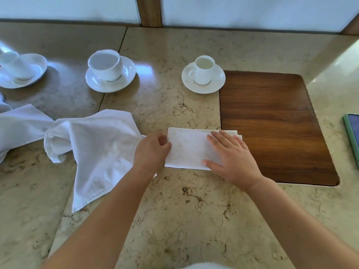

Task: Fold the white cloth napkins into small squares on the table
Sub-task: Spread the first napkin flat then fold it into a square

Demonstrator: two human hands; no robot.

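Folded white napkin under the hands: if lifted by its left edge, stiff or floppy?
Likely floppy: the folded white cloth napkin is thin fabric, like the rumpled unfolded white napkin. Its layers, splayed at the right end, would probably fall open. Probably light, sliding easily on the polished stone table.

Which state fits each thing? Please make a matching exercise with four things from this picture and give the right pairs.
Things:
1. folded napkin
2. unfolded napkin
3. small cup
4. phone

States:
a. stands on a saucer near the wooden inlay
b. lies at the right edge of the view
c. lies crumpled and spread out, left of the hands
d. pressed flat by the right hand, its left edge pinched by the left hand

Pairs: 1-d, 2-c, 3-a, 4-b
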